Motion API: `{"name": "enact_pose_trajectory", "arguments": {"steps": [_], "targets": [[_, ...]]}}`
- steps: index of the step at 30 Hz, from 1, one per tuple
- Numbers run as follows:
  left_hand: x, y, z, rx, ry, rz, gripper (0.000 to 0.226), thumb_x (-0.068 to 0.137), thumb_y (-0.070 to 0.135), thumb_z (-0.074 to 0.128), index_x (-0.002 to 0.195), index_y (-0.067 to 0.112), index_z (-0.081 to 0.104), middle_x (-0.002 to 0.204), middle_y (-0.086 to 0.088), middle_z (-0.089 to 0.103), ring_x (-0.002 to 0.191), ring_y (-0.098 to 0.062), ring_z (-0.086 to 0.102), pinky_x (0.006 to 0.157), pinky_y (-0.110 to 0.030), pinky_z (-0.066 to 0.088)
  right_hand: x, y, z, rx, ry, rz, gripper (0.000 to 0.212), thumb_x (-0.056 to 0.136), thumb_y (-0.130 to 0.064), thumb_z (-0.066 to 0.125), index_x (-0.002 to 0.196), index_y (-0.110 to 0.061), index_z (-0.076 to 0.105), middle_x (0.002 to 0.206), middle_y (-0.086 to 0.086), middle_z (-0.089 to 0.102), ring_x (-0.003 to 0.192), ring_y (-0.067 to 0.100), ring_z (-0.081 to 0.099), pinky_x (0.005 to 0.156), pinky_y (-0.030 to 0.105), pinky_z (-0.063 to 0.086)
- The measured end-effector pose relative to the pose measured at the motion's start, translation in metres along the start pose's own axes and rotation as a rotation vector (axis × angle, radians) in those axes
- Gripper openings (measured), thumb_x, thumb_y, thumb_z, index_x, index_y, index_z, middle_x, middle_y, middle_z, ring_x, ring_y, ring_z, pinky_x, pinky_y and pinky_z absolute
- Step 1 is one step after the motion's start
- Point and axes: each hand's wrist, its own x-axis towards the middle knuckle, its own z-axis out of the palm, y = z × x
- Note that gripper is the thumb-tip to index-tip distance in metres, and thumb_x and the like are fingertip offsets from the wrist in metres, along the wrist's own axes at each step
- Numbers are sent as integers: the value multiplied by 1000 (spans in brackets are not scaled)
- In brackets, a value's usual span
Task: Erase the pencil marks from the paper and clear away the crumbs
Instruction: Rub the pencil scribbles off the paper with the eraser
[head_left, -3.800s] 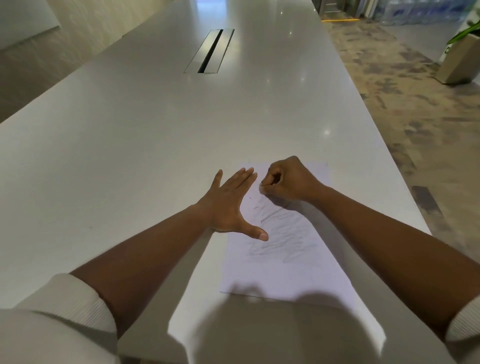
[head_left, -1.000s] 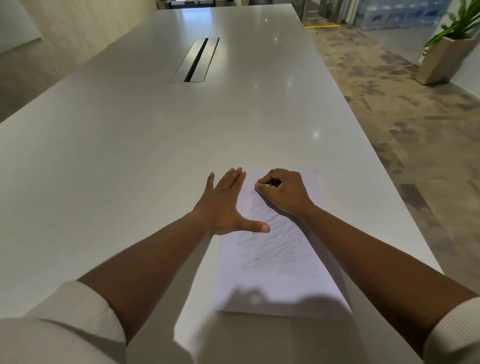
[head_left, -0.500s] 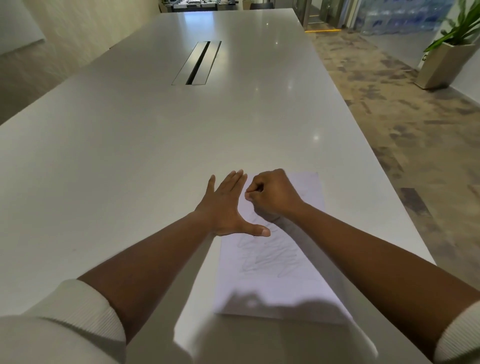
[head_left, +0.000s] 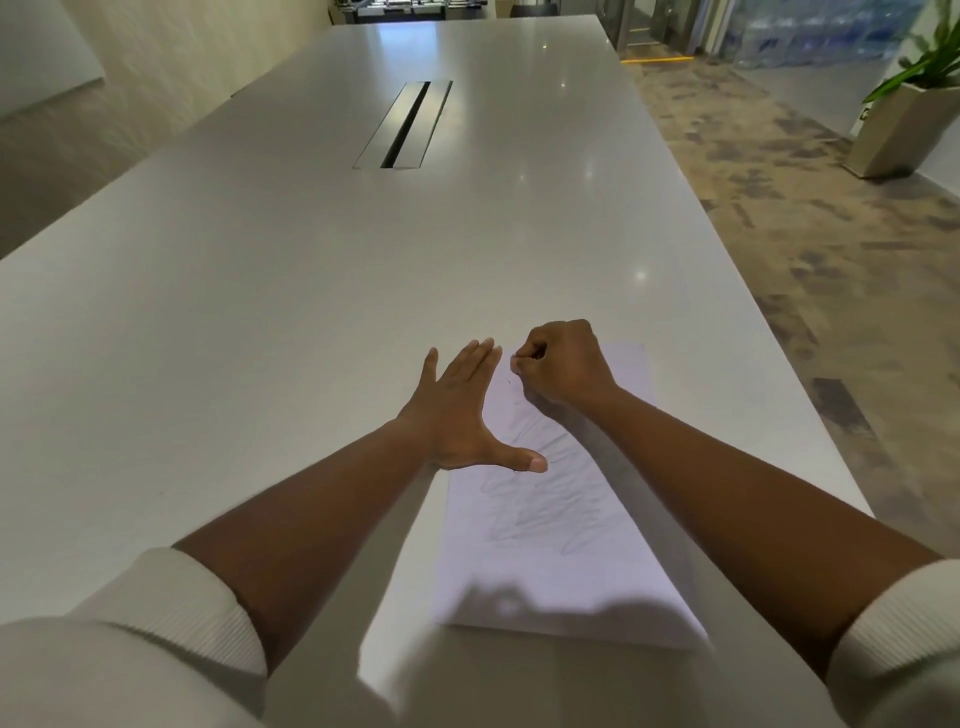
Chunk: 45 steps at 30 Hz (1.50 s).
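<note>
Eraser itself is not visible: right hand (head_left: 563, 366) is curled, fingertips pinched at the paper's (head_left: 566, 566) far left corner (contents unclear). Crumbs too small to confirm. Left hand (head_left: 457, 415) flat, fingers straight, thumb splayed, pressing the paper's left edge. Paper lies on table (head_left: 260, 312), long axis running away from the person, pencil marks (head_left: 550, 499) mid-sheet.

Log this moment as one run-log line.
left hand: flat, pinning paper | right hand: fingers curled at far edge, eraser not visible | pencil marks: remaining | table: crumbs unclear
</note>
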Motion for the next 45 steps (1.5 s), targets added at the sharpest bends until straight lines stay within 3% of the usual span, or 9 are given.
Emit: {"name": "enact_pose_trajectory", "arguments": {"steps": [3,8,15,21,27,31,36,41,45], "targets": [[1,0,0,0,-3,-1,158,45,111,38,163,20,-13,171,7,-18,152,-5,-26,124,-56,-14,-6,-3,-4,43,-65,-8,4,78,-13,78,73,-12,77,74,-1,74,64,6,65,61,14,46],[1,-1,2,30,-2,12,150,49,110,38,163,28,-14,170,6,-21,153,-9,-27,123,-58,-14,-26,-11,-19,148,-379,-18,6,75,-14,83,74,-10,78,74,-4,75,67,3,69,64,12,53],[1,-1,2,-16,5,23,143,47,110,40,161,42,-11,170,6,-20,153,-9,-28,122,-59,-16,2,4,-18,5,-117,-22,12,76,-18,82,68,-12,74,68,-3,71,63,8,65,64,26,53],[2,-2,3,-22,6,22,144,47,110,41,162,39,-7,171,7,-18,154,-9,-25,122,-59,-14,-25,-10,-22,104,-437,-117,7,75,-12,81,71,-11,76,71,-5,74,67,6,69,63,15,52],[0,-1,2,-25,9,18,142,49,108,46,162,40,-8,171,7,-18,153,-8,-27,122,-59,-15,-1,10,-22,5,-147,-80,13,78,-17,79,68,-12,73,68,-6,71,62,3,64,63,22,49],[1,-2,2,-11,-4,16,143,49,109,44,161,40,-10,170,8,-20,153,-8,-28,122,-59,-15,-14,5,-19,76,-181,-86,8,76,-13,79,69,-12,75,70,-5,72,64,7,66,63,24,53],[2,-2,2,0,-6,15,144,47,110,40,162,39,-10,170,7,-20,153,-9,-27,122,-59,-14,-35,-6,-22,137,-402,-129,7,77,-13,80,72,-10,76,70,-5,73,66,5,68,62,15,51],[1,-2,3,-5,-6,18,143,46,111,38,161,41,-11,170,7,-21,153,-9,-29,121,-59,-16,-10,14,-30,-18,-119,-85,13,77,-14,78,67,-8,73,69,-2,72,64,10,66,64,28,54],[3,-3,4,10,-10,22,139,45,112,34,159,47,-13,169,5,-24,152,-12,-30,120,-61,-16,-20,12,-25,-1,-155,-119,9,77,-14,79,69,-12,75,71,-2,71,66,9,65,64,26,53]]}}
